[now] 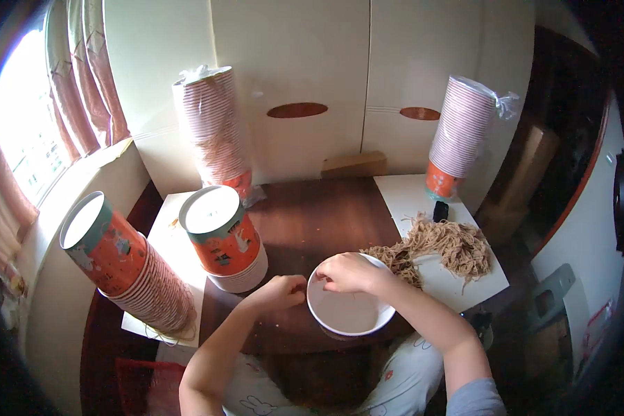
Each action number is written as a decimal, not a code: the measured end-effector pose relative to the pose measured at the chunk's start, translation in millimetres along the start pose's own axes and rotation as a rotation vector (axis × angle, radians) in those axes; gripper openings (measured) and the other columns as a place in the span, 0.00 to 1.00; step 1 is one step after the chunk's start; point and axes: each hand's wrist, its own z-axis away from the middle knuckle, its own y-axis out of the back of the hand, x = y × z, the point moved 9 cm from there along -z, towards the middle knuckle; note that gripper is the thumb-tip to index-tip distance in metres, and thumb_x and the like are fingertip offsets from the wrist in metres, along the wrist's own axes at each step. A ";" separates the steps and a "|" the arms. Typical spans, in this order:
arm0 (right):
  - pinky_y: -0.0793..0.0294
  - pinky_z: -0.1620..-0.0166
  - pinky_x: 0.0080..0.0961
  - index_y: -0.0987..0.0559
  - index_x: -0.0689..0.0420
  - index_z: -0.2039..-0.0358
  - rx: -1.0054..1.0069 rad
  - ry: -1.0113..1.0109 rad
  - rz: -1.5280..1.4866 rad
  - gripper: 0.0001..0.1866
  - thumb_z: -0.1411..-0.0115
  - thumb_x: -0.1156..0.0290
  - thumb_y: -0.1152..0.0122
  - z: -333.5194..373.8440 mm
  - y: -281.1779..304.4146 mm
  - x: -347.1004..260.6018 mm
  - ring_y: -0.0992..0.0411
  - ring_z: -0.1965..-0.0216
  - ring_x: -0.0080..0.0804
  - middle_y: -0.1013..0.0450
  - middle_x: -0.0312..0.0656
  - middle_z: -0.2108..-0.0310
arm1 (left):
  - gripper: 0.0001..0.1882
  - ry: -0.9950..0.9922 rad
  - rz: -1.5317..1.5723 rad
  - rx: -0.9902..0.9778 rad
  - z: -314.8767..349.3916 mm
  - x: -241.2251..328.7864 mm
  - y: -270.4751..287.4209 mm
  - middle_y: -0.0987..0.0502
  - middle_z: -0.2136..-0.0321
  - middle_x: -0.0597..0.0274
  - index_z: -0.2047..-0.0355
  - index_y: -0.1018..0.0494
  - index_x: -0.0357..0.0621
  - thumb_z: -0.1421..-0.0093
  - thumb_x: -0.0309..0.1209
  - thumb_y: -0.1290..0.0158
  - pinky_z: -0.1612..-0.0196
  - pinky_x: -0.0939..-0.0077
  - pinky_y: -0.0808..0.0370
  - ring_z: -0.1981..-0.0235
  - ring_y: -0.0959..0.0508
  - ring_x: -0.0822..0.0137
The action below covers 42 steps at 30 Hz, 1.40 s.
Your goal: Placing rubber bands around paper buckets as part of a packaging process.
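A round paper bucket (347,322) with a white inside stands in front of me, its open mouth facing up. My right hand (350,272) reaches over its far rim, fingers bent and drawn together just inside the left part of the wall. Whatever those fingers pinch is too small to make out. Close to the bucket's left outer side is my left hand (283,291), its fingers curled closed; anything in them is hidden. A loose heap of light-brown twisted cords (451,246) lies to the right, partly behind the bucket.
On the left stand two stacks of orange and green printed buckets (222,243) (114,253), one with cords along its side. Tall bagged stacks (211,125) (461,132) rise at the back. A small black object (440,211) sits beside the cord heap on a white board (444,284).
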 end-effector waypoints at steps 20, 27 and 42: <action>0.31 0.67 0.27 0.32 0.59 0.69 0.162 -0.019 -0.494 0.07 0.51 0.76 0.52 39.6 43.1 -27.1 0.29 0.71 0.34 0.29 0.42 0.73 | 0.06 -0.030 1.100 0.038 14.2 31.8 14.0 0.31 0.75 0.67 0.67 0.32 0.40 0.45 0.27 0.53 0.74 0.88 0.37 0.77 0.34 0.80; 0.34 0.65 0.26 0.26 0.58 0.76 0.319 0.077 -0.487 0.06 0.56 0.79 0.52 46.7 50.1 -23.0 0.31 0.68 0.31 0.31 0.39 0.73 | 0.11 -0.048 0.571 0.043 2.3 36.3 -3.2 0.29 0.73 0.69 0.64 0.31 0.35 0.46 0.28 0.49 0.72 0.88 0.36 0.73 0.33 0.82; 0.43 0.55 0.33 0.23 0.52 0.80 0.547 0.058 0.007 0.05 0.56 0.66 0.42 50.7 49.5 -39.2 0.36 0.59 0.29 0.31 0.33 0.66 | 0.07 -0.066 0.840 0.072 7.6 15.8 5.6 0.28 0.72 0.64 0.70 0.32 0.37 0.43 0.29 0.53 0.60 0.81 0.32 0.68 0.28 0.74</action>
